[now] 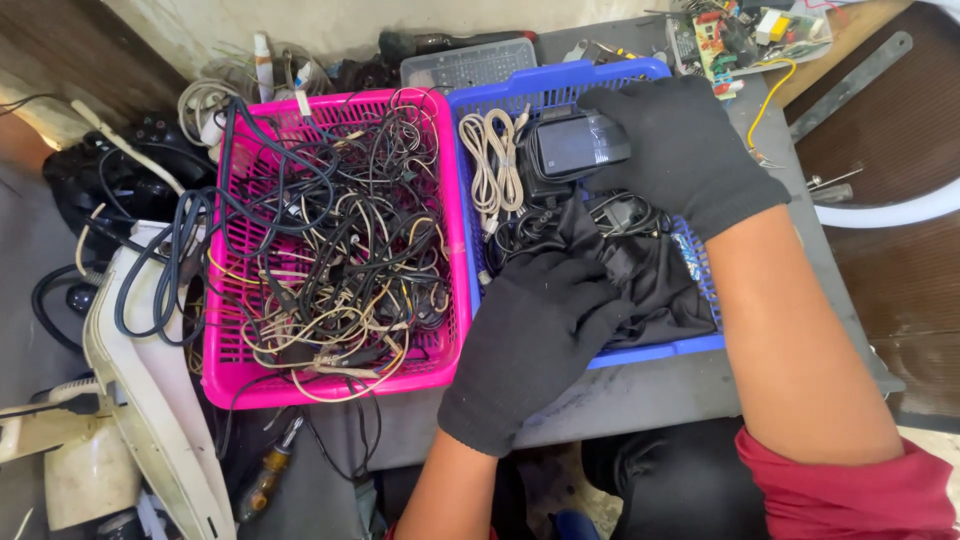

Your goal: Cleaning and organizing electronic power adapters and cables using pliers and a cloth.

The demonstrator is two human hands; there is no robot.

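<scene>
Both my hands wear black knit gloves and reach into a blue plastic basket (520,92). My right hand (678,148) grips a small black device with a glossy screen (578,145), held just above the basket's contents. My left hand (535,335) rests on the basket's near edge, its fingers on a black cloth (660,290) that lies inside. Coiled beige cables (492,165) and black adapters lie in the basket under the device.
To the left, touching the blue basket, stands a pink basket (225,330) full of tangled wires. Circuit boards (745,35) lie at the back right, a clear plastic box (468,62) behind the baskets, white plastic housings (150,400) and a screwdriver (268,475) at the lower left.
</scene>
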